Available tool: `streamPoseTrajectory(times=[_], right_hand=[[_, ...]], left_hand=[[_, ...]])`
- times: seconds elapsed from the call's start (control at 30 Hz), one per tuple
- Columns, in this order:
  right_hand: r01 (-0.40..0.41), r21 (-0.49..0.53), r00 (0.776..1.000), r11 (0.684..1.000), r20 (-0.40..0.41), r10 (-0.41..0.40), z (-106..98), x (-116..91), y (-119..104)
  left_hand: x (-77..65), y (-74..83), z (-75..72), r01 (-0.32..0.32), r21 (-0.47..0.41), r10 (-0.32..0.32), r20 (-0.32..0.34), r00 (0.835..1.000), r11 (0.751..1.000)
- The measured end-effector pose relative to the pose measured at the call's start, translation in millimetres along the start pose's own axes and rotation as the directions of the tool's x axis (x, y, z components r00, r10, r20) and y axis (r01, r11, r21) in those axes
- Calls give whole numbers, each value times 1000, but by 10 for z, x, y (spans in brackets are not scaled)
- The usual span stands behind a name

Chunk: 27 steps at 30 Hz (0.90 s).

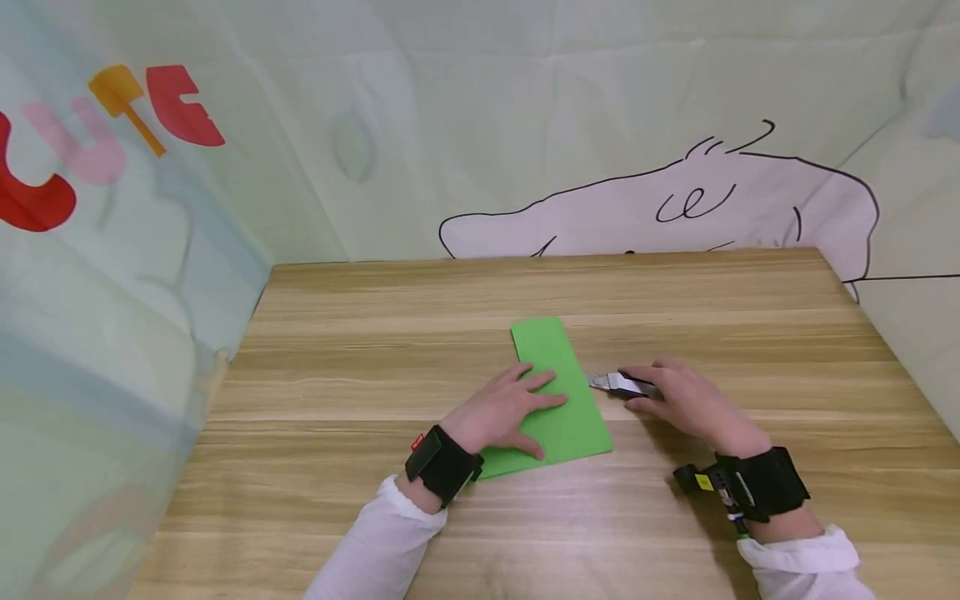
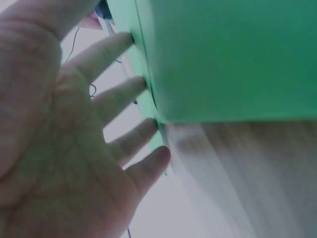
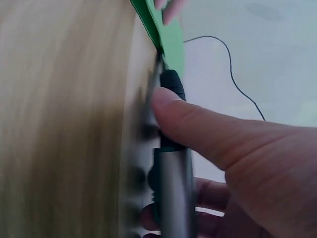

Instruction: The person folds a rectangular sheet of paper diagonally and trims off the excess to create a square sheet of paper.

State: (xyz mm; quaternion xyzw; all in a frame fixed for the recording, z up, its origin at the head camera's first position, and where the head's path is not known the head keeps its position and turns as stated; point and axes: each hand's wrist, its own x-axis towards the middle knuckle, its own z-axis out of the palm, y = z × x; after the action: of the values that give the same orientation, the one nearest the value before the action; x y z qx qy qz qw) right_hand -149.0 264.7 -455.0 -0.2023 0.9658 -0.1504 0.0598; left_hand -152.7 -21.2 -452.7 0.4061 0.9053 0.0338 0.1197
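Note:
A folded sheet of green paper (image 1: 579, 421) lies on the wooden table. My left hand (image 1: 510, 408) rests on its left part with fingers spread and straight. In the left wrist view the fingertips touch the green paper (image 2: 233, 59) beside a fold line. My right hand (image 1: 693, 402) grips a utility knife (image 1: 622, 383) just right of the sheet, its blade pointing left at the paper's right edge. In the right wrist view, the thumb lies along the black front part of the knife (image 3: 176, 193), and the blade tip reaches the paper's folded layers.
The wooden table (image 1: 360, 358) extends around the paper on all sides. A pale printed cloth (image 1: 420, 142) hangs behind and to the left of it, right at the table's edges. Black camera straps (image 1: 765, 483) sit on both wrists.

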Motion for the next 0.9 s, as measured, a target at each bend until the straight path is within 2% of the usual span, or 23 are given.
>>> streamPoseTrajectory(times=[0.1, 0.27, 0.37, 0.63, 0.9], right_hand=[[-4, -23, 1000, 1000, -25, 3, 32, 11, 0], [6, -71, 988, 997, -152, -16, 131, 81, -45], [1, -60, 981, 998, -193, -13, 150, 96, -59], [-17, -54, 984, 998, -178, 7, 119, 78, -43], [-69, -50, 981, 996, -186, 58, 131, 94, -79]], left_hand=[[11, -5, 7, -12, 14, 12, 5, 1000, 1000], [15, -6, 4, -28, 14, 28, 11, 1000, 1000], [11, -9, 4, -39, -5, 39, 13, 999, 999], [12, -35, 27, -76, -78, 79, 31, 996, 994], [27, -40, 23, -117, -76, 121, 48, 992, 990]])
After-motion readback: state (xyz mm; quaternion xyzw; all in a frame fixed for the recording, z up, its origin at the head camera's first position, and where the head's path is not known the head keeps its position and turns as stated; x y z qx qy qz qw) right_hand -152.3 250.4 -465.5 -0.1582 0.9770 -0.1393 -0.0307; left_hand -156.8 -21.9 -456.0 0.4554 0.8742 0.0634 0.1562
